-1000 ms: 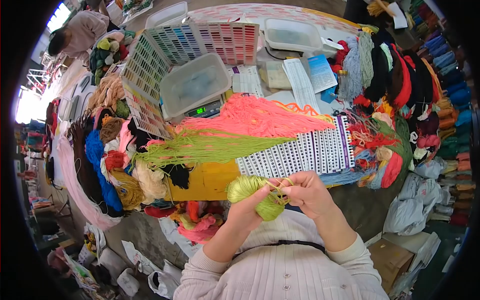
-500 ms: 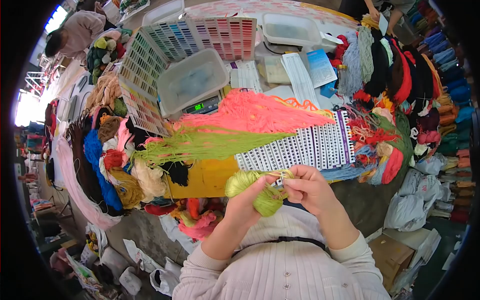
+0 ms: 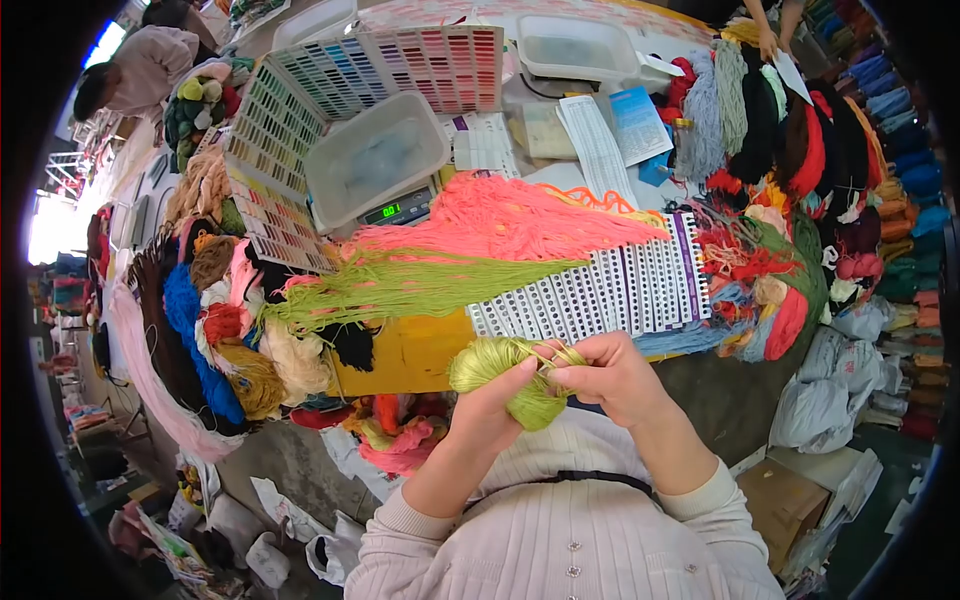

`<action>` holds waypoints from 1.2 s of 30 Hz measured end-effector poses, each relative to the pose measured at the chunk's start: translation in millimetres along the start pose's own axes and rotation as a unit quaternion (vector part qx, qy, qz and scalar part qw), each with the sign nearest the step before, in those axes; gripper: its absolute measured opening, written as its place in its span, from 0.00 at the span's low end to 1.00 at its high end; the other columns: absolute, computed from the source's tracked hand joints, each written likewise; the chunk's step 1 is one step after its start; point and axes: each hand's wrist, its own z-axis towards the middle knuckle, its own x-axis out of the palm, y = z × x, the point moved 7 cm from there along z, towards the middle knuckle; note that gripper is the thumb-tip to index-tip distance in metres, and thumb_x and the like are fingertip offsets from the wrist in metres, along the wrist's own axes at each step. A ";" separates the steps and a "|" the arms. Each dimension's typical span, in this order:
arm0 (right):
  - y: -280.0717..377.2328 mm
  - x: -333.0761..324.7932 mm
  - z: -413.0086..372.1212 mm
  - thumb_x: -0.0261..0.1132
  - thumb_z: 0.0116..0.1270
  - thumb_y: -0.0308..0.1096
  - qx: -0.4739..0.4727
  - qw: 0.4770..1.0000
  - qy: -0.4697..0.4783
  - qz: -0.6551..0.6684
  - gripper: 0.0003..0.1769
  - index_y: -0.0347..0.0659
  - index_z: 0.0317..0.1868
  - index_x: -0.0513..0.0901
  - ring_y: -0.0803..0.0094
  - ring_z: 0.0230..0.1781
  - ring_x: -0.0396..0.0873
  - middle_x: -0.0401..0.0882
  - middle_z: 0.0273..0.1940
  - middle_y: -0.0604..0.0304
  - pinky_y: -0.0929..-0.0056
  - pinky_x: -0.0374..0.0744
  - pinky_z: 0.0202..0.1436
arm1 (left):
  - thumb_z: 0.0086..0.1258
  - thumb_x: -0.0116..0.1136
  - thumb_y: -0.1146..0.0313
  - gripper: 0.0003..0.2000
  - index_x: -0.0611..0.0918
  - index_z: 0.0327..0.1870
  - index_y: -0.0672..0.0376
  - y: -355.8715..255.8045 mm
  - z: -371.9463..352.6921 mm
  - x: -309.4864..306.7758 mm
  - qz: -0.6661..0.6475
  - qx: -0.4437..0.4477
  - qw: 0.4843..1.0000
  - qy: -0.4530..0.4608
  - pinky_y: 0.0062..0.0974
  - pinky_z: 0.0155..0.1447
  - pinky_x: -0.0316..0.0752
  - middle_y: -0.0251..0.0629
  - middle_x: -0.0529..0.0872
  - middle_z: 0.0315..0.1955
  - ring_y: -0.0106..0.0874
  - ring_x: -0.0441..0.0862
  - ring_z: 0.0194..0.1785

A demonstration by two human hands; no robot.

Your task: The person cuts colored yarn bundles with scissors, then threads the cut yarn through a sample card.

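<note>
In front of my body, a bundle of light green yarn [image 3: 537, 404] is gripped by my left hand [image 3: 488, 402], thumb on top. My right hand [image 3: 618, 383] pinches a few strands at the bundle's right end, its thumb and forefinger pressed together. Short loops of green stand up between the two hands. Just beyond them, loose green strands [image 3: 430, 285] are spread over the table beside coral-pink strands [image 3: 530, 225]. White punched cards [image 3: 590, 295] with round holes lie partly under both.
A folding colour chart [image 3: 345, 85] stands behind a clear tub [image 3: 378, 160] on a digital scale [image 3: 395, 210]. Skeins [image 3: 270, 350] crowd the left edge, more [image 3: 790, 290] the right. A co-worker's hands [image 3: 775, 40] hold a white card at the far right; another person [image 3: 150, 75] bends over at upper left.
My right fingers have shifted slightly on the green strands, which now show as loops between my hands. The co-worker's hands and white card at upper right have come further into view.
</note>
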 end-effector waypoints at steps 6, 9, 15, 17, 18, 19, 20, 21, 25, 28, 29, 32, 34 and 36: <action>-0.7 -6.6 6.0 0.60 0.52 0.25 0.001 1.000 0.009 0.027 0.03 0.35 0.26 0.79 0.89 0.11 0.52 0.63 0.13 0.73 0.86 0.49 0.13 | 0.61 0.47 0.72 0.12 0.71 0.44 0.65 2.0 7.6 2.9 0.030 -0.004 1.000 -0.006 0.23 0.42 0.69 0.38 0.75 0.39 0.26 0.73 0.40; 1.4 -9.8 7.8 0.60 0.52 0.25 0.007 0.998 0.020 0.058 0.03 0.34 0.26 0.79 0.89 0.11 0.52 0.63 0.13 0.72 0.85 0.49 0.13 | 0.61 0.47 0.72 0.12 0.71 0.45 0.66 4.2 11.8 2.4 0.013 -0.010 1.000 -0.010 0.23 0.42 0.69 0.38 0.75 0.39 0.26 0.73 0.40; 0.6 -17.5 13.6 0.59 0.52 0.24 0.005 0.996 0.007 0.086 0.03 0.33 0.25 0.78 0.89 0.10 0.52 0.63 0.13 0.72 0.85 0.49 0.13 | 0.61 0.47 0.72 0.12 0.71 0.45 0.66 7.5 21.1 -0.4 0.033 -0.010 0.999 -0.033 0.23 0.42 0.70 0.39 0.75 0.39 0.26 0.73 0.41; 0.3 -21.4 16.1 0.59 0.52 0.24 0.000 0.997 0.005 0.079 0.02 0.33 0.25 0.78 0.88 0.10 0.52 0.62 0.12 0.72 0.85 0.49 0.13 | 0.61 0.47 0.72 0.12 0.71 0.45 0.66 10.6 25.6 -4.6 0.040 -0.007 0.998 -0.036 0.23 0.42 0.70 0.38 0.75 0.39 0.25 0.74 0.41; 0.6 -23.6 17.2 0.59 0.52 0.24 -0.005 0.997 0.008 0.082 0.02 0.33 0.25 0.78 0.88 0.11 0.52 0.63 0.13 0.71 0.86 0.50 0.13 | 0.62 0.47 0.72 0.12 0.71 0.45 0.66 11.5 27.7 -4.6 0.039 -0.007 0.998 -0.039 0.23 0.42 0.70 0.38 0.75 0.38 0.25 0.74 0.41; 0.7 -26.1 18.4 0.59 0.52 0.23 -0.010 0.996 0.011 0.084 0.02 0.33 0.25 0.77 0.88 0.11 0.53 0.64 0.13 0.70 0.86 0.50 0.14 | 0.62 0.46 0.71 0.12 0.71 0.45 0.65 12.3 30.3 -4.5 0.038 -0.006 0.998 -0.042 0.23 0.42 0.70 0.38 0.76 0.38 0.25 0.74 0.41; 0.3 -28.7 19.7 0.59 0.52 0.23 -0.014 0.996 0.014 0.088 0.02 0.33 0.25 0.77 0.88 0.12 0.54 0.64 0.13 0.70 0.86 0.50 0.14 | 0.62 0.46 0.71 0.12 0.71 0.44 0.65 13.2 32.8 -4.4 0.037 -0.006 0.998 -0.046 0.23 0.42 0.70 0.38 0.76 0.38 0.25 0.74 0.41; -0.5 -32.3 21.8 0.58 0.52 0.23 -0.022 0.995 0.006 0.099 0.02 0.34 0.26 0.77 0.88 0.13 0.55 0.65 0.15 0.69 0.86 0.51 0.14 | 0.62 0.46 0.70 0.11 0.71 0.44 0.65 13.9 35.3 -4.0 0.033 -0.009 0.998 -0.053 0.23 0.42 0.70 0.38 0.76 0.37 0.25 0.74 0.40; -1.7 -39.7 26.7 0.57 0.53 0.23 0.030 0.976 0.039 0.214 0.02 0.34 0.26 0.76 0.87 0.15 0.57 0.70 0.21 0.65 0.87 0.54 0.16 | 0.64 0.43 0.67 0.10 0.71 0.39 0.63 15.4 47.4 1.3 -0.014 -0.043 0.998 -0.054 0.21 0.38 0.70 0.36 0.76 0.31 0.23 0.74 0.34; -2.0 -71.9 27.1 0.55 0.54 0.23 0.034 0.984 0.030 0.172 0.02 0.34 0.27 0.75 0.86 0.16 0.59 0.72 0.28 0.62 0.88 0.58 0.17 | 0.65 0.39 0.67 0.08 0.70 0.36 0.62 11.7 54.9 -11.6 -0.189 -0.041 0.981 0.034 0.19 0.36 0.69 0.32 0.73 0.24 0.20 0.71 0.26; -0.7 -90.7 26.3 0.55 0.54 0.23 0.020 0.992 0.012 0.126 0.02 0.34 0.27 0.75 0.86 0.16 0.60 0.73 0.30 0.61 0.89 0.59 0.18 | 0.65 0.38 0.68 0.08 0.69 0.36 0.61 3.5 56.3 -27.0 -0.269 -0.022 0.961 0.058 0.19 0.36 0.69 0.31 0.71 0.22 0.19 0.69 0.23; 35.7 -176.7 22.0 0.51 0.56 0.22 -0.120 0.968 -0.110 0.193 0.04 0.36 0.28 0.73 0.83 0.18 0.64 0.71 0.33 0.57 0.86 0.63 0.19 | 0.64 0.34 0.71 0.07 0.69 0.35 0.60 -32.1 47.1 -128.1 -0.318 0.102 0.942 0.002 0.26 0.38 0.68 0.31 0.70 0.21 0.20 0.68 0.21; 45.3 -216.0 13.9 0.50 0.56 0.21 -0.122 0.924 -0.114 0.345 0.04 0.36 0.27 0.72 0.81 0.20 0.64 0.69 0.30 0.57 0.84 0.65 0.20 | 0.62 0.33 0.71 0.08 0.69 0.35 0.62 -47.9 3.7 -247.4 -0.187 0.164 0.936 -0.248 0.35 0.43 0.67 0.37 0.73 0.27 0.30 0.71 0.29; 57.5 -255.6 7.5 0.50 0.55 0.22 -0.163 0.927 -0.079 0.327 0.03 0.36 0.25 0.70 0.78 0.22 0.66 0.68 0.26 0.58 0.83 0.68 0.24 | 0.61 0.32 0.71 0.10 0.69 0.35 0.64 -63.2 -75.2 -352.9 -0.186 0.175 0.846 -0.468 0.43 0.49 0.64 0.43 0.73 0.34 0.41 0.70 0.39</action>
